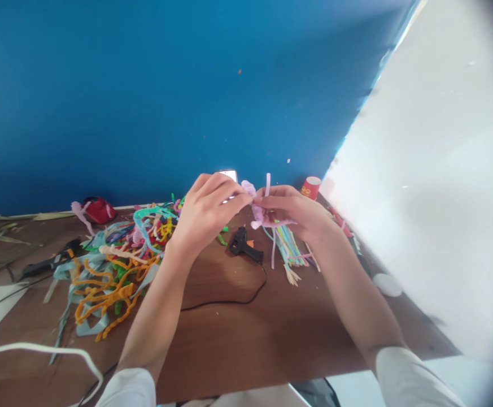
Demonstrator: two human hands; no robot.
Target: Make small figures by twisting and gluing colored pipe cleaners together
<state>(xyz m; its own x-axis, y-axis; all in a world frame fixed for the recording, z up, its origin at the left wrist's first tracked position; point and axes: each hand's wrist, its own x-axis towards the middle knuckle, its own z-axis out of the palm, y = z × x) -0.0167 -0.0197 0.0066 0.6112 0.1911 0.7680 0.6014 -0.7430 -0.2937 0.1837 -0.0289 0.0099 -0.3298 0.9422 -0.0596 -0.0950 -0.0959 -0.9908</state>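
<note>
Both hands meet above the middle of the table, fingertips close together. A fuzzy pink-lilac pipe cleaner (258, 216), bent into a bumpy shape, sits between them with loose ends sticking up and out to the right. My left hand (212, 206) pinches it from the left with thumb and fingers. From the right, my right hand (295, 209) grips it, fingers curled around it. Below the hands lies a black glue gun (246, 246). Under my right hand spreads a bundle of pastel pipe cleaners (288, 249).
A tangled heap of coloured pipe cleaners (106, 282) covers the left side. Another black glue gun (53, 259) lies farther left. A phone (229, 174) stands behind my left hand, a red cup (311, 187) at the back right. A black cord (229, 303) and white cable (38, 347) cross the table.
</note>
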